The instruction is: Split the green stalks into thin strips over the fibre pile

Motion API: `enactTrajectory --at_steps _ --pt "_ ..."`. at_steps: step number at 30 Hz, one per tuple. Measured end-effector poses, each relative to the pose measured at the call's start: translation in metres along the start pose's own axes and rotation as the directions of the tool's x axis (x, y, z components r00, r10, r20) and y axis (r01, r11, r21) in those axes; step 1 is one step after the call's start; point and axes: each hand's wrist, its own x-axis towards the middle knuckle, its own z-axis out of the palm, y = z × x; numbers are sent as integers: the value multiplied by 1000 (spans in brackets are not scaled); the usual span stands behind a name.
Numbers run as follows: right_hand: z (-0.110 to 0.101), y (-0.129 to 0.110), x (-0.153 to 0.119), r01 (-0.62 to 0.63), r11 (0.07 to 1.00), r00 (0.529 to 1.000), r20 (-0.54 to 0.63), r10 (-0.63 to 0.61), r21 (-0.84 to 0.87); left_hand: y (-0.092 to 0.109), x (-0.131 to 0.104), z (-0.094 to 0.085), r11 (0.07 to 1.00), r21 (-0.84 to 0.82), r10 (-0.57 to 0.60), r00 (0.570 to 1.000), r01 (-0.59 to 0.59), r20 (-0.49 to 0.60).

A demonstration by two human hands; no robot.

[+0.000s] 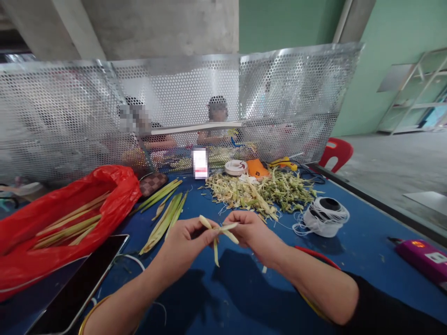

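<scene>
We see a blue table backed by a perforated metal screen; two people sit behind the screen, only dimly visible through its holes. At the table's left edge lies a red plastic bag holding long green leaf strips, cut off by the frame. In front of it rests a dark tablet, partly out of view. More leaf strips lie loose beside the bag. Toward the screen sits a heap of pale leaf trimmings; right of the heap is a spool of white cord. A purple device at the table's right edge bears a white label too small to read. Bare blue table lies open nearest us. Above it, the left hand and right hand each pinch one end of a folded leaf piece, held off the table.
</scene>
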Motion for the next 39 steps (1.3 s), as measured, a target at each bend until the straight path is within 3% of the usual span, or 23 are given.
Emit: enactTrajectory --at_steps 2,4,6,7,8,10,12,17,20,22,25,29,33,36,37,39 --pt "9 8 -2 -104 982 994 -10 107 159 -1 2 2 990 -114 -96 990 84 -101" --pt "18 14 -6 -123 982 990 -45 130 143 -2 5 5 978 -158 -163 971 135 -176" --pt "24 17 -11 -34 999 992 -118 32 -20 -5 7 7 975 -157 -190 958 158 -213" --pt "26 17 -14 58 988 986 -147 -79 -143 -6 7 7 977 -145 -188 958 159 -216" --pt "26 17 -16 169 947 964 -152 -216 -274 -9 8 8 980 -124 -182 960 158 -211" --pt "25 15 -21 373 791 877 -95 -471 -485 -13 8 8 986 -68 -163 968 152 -194" --pt "22 12 -25 485 645 794 -11 -608 -590 -17 6 9 991 -10 -136 974 136 -181" --pt "15 1 -30 527 402 720 143 -679 -749 -18 0 13 984 173 -3 987 31 -162" --pt "10 -7 -30 530 278 736 272 -620 -801 -17 -3 16 949 311 105 983 -54 -149" --pt "4 -11 -27 503 303 794 294 -532 -809 -17 -4 18 913 396 164 978 -102 -126" --pt "-4 -17 -21 429 460 879 242 -411 -777 -17 -5 20 872 460 238 967 -170 -94" --pt "-9 -19 -15 381 583 915 201 -351 -718 -17 -6 21 770 545 403 915 -331 -13" --pt "-2 -13 -15 351 596 923 158 -352 -722 -22 -7 24 452 726 609 774 -519 175" --pt "3 -7 -16 284 631 944 96 -316 -722 -25 -11 29 206 785 659 676 -585 330" --pt "5 -6 -16 270 638 949 87 -302 -721 -25 -14 30 144 800 651 665 -582 366" --pt "6 -5 -19 264 652 954 92 -286 -711 -23 -23 35 61 842 600 694 -536 399"
